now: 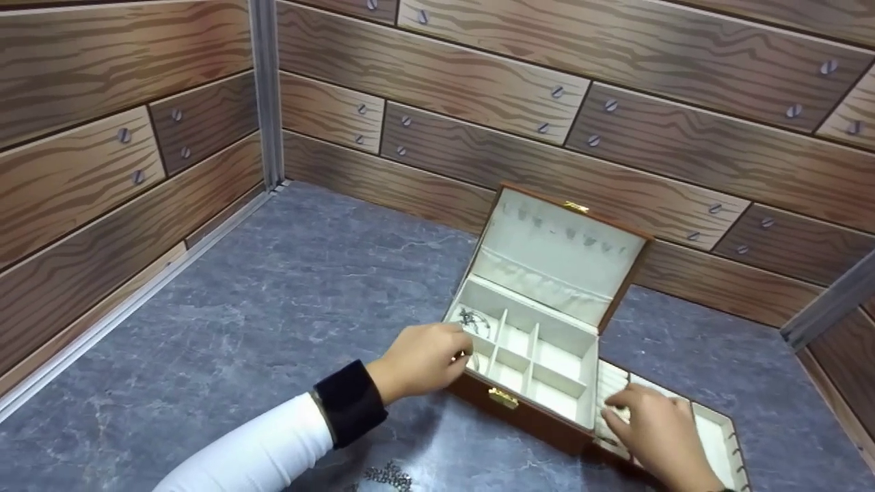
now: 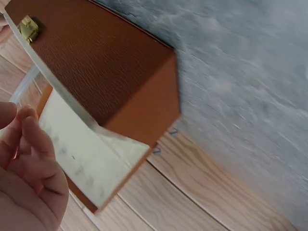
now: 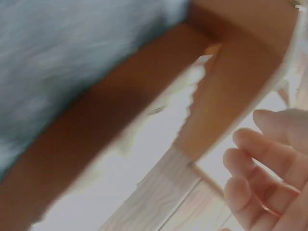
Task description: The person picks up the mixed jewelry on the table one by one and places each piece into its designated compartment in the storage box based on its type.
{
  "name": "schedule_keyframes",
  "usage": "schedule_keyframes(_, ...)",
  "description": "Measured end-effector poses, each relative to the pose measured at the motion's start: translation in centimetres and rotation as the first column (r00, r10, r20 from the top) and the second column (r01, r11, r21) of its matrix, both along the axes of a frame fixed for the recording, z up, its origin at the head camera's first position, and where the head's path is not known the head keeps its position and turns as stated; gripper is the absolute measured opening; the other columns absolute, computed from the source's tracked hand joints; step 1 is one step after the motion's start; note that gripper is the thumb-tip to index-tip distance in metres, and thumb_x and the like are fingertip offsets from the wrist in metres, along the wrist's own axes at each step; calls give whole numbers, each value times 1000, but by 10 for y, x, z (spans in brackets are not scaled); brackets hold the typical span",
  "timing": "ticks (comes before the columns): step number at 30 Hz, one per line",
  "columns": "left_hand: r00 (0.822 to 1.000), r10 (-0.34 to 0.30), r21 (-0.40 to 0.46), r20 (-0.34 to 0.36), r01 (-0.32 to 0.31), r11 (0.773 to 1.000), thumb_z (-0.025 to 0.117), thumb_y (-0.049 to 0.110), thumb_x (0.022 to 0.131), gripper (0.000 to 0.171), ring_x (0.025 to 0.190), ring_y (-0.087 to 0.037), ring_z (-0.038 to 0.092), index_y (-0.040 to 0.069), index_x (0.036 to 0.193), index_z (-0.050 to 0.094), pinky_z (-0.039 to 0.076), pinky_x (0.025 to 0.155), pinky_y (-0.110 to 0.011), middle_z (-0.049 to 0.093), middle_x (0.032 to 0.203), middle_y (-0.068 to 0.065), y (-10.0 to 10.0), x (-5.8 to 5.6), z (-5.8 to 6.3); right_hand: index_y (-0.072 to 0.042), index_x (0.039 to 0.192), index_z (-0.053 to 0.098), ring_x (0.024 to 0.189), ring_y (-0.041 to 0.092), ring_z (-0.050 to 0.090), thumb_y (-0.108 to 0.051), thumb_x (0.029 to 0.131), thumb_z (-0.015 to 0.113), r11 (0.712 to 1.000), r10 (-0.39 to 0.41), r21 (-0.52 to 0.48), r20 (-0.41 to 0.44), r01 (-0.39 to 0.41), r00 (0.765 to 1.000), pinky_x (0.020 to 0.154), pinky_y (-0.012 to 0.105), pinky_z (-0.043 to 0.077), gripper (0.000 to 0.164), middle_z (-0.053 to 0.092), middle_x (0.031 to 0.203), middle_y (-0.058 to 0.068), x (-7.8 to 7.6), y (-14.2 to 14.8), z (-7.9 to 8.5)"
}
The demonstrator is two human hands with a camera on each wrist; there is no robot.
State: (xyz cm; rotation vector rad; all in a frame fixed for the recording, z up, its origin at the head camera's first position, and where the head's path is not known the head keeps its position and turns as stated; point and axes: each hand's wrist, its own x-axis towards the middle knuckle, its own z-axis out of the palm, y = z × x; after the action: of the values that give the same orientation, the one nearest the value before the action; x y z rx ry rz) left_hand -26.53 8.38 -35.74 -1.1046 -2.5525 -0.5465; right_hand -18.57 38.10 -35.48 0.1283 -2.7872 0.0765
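Head view: left hand (image 1: 425, 360) fingers curled at open jewelry box (image 1: 540, 342) front-left compartment; right hand (image 1: 660, 434) relaxed on side tray (image 1: 714, 437).

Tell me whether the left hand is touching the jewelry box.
Touching. The head view shows the left hand laid over the front left rim of the open jewelry box, its fingers curled into the corner compartment, no gap visible.

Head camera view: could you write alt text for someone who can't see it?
Two hands work at an open brown jewelry box on a grey marble-look table: the left hand at a front compartment, the right hand on a pulled-out side tray. Wood-print walls surround.
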Motion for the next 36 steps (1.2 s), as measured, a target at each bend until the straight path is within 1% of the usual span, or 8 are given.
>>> schedule_keyframes(6,1000,2,-49,12,-2,999,57,16,82,7,70,-9,59,18,79,63,45,55,-19,64,79,6,-16,5,-3,-12,82,71,78,22,64,-12,68,73,989,124,-69,-141,-134,982,71,44,42,14,69,86,3,-5,-46,6)
schedule_keyframes(13,984,-46,-281,171,94,955,65,27,79,11,73,-3,60,23,89,68,45,59,-19,66,85,10,-40,23,-18,-18,80,70,71,9,62,-21,67,76,959,281,-23,-75,-284,957,72,33,45,15,67,78,-10,8,-93,-1)
schedule_keyframes(16,985,-67,-326,160,116,938,66,30,78,13,77,-4,62,26,91,69,45,59,-21,67,89,13,-49,28,-21,-19,78,70,64,5,59,-24,68,75,921,390,-7,-16,-391,921,64,27,48,12,65,73,-12,11,-105,-6)
schedule_keyframes(19,986,-76,-355,150,125,926,67,33,77,12,74,-3,61,27,88,68,43,56,-20,67,86,15,-55,32,-20,-19,79,70,62,3,58,-30,71,72,883,469,-60,124,-465,875,58,23,47,14,66,74,-9,13,-121,-12)
schedule_keyframes(22,982,-77,-389,173,140,911,68,36,75,13,68,0,58,28,86,69,40,53,-17,67,80,16,-59,40,-20,-20,78,71,59,1,55,-36,73,70,860,509,-102,259,-501,821,54,20,44,17,66,73,-8,14,-140,-22)
schedule_keyframes(26,979,-82,-445,187,159,881,71,43,70,16,59,2,52,30,79,68,35,48,-16,65,71,19,-64,49,-26,-22,73,72,55,1,52,-37,71,68,828,545,-83,352,-555,761,49,19,40,16,63,67,-9,14,-164,-34)
schedule_keyframes(32,981,-91,-489,171,165,857,75,38,63,13,52,3,45,30,66,65,30,44,-17,59,61,20,-57,52,-35,-26,66,71,52,1,53,-46,71,65,843,510,-79,430,-532,745,46,20,38,22,63,63,-11,14,-178,-40)
schedule_keyframes(36,981,-113,-486,155,176,856,71,38,69,9,51,3,44,31,66,65,30,43,-17,59,60,20,-52,51,-34,-24,70,72,57,1,55,-39,70,68,864,491,-147,452,-481,745,48,22,41,16,64,67,-10,13,-180,-40)
